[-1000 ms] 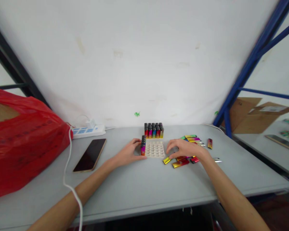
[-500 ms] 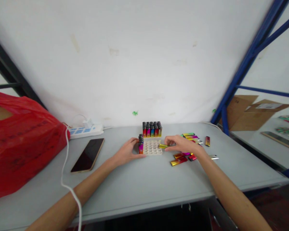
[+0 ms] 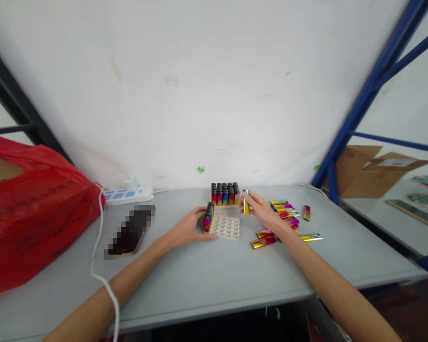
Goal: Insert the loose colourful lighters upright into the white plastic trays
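My left hand [image 3: 188,229] grips the left end of a white holed tray [image 3: 228,228], its thumb along the front edge. A row of colourful lighters [image 3: 207,220] stands upright in the tray's left column, beside my fingers; the other visible holes are bare. Above the tray's back right corner, my right hand [image 3: 261,210] pinches a yellow-gold lighter [image 3: 246,205], held upright. Behind the tray stands a block of several black-topped lighters [image 3: 225,196] in rows. Loose shiny lighters [image 3: 264,242] lie in a pile under and around my right wrist, some partly hidden by it.
A single red-gold lighter [image 3: 306,213] lies farther right. On the left are a phone [image 3: 131,230], a power strip [image 3: 128,194], a white cable [image 3: 96,237] and a big red bag [image 3: 39,213]. Blue rack posts [image 3: 360,104] and cardboard boxes [image 3: 364,171] stand at right.
My right hand has lifted slightly and turned the yellow-gold lighter from lying flat to upright. My left hand keeps its grip, and the tray tilts a little differently.
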{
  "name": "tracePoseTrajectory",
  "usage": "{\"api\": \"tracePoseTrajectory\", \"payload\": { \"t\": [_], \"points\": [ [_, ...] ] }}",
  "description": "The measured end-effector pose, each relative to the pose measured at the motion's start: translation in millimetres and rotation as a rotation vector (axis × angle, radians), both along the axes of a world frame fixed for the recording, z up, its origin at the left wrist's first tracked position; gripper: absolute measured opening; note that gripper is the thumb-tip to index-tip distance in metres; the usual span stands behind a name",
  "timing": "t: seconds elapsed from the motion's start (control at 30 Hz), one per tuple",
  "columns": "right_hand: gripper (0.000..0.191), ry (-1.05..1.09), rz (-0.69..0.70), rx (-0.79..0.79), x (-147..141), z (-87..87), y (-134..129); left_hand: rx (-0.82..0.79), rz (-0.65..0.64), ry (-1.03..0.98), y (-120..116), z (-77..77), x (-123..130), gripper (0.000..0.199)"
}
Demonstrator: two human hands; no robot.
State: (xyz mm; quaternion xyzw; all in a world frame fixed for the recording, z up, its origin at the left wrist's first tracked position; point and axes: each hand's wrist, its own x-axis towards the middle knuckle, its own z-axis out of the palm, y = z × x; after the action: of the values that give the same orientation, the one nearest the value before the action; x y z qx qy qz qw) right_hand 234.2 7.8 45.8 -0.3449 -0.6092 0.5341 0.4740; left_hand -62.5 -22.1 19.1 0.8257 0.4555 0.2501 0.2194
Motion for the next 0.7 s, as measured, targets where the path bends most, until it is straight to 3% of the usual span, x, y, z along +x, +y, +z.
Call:
{"api": "tracePoseTrajectory", "payload": {
  "t": [0.1, 0.17, 0.27, 0.4, 0.47, 0.7],
  "points": [
    [0.05, 0.073, 0.122, -0.076, -8.6, -1.9, -4.8, -0.02, 0.023, -0.01, -1.2, 0.5, 4.6, 0.082],
    [0.051, 0.047, 0.129, -0.083, -13.7, -2.1, -6.8, -0.025, 0.024, -0.013, -1.6, 1.2, 5.7, 0.083],
    [0.056, -0.091, 0.019, -0.002, -20.4, -2.7, -8.5, -0.024, 0.016, -0.018, -2.0, 2.2, 5.6, 0.083],
    [0.06, -0.402, -0.279, 0.332, -26.3, -4.2, -10.6, -0.02, 0.005, -0.019, -2.2, 2.6, 5.5, 0.08],
    [0.061, -0.503, -0.366, 0.392, -28.1, -5.4, -11.0, -0.01, 0.001, -0.025, -2.2, 2.5, 5.6, 0.078],
    [0.047, -0.571, -0.368, 0.387, -32.7, -14.6, -6.3, 0.023, -0.009, -0.025, -1.8, 1.2, 4.4, 0.075]
  ]
}}
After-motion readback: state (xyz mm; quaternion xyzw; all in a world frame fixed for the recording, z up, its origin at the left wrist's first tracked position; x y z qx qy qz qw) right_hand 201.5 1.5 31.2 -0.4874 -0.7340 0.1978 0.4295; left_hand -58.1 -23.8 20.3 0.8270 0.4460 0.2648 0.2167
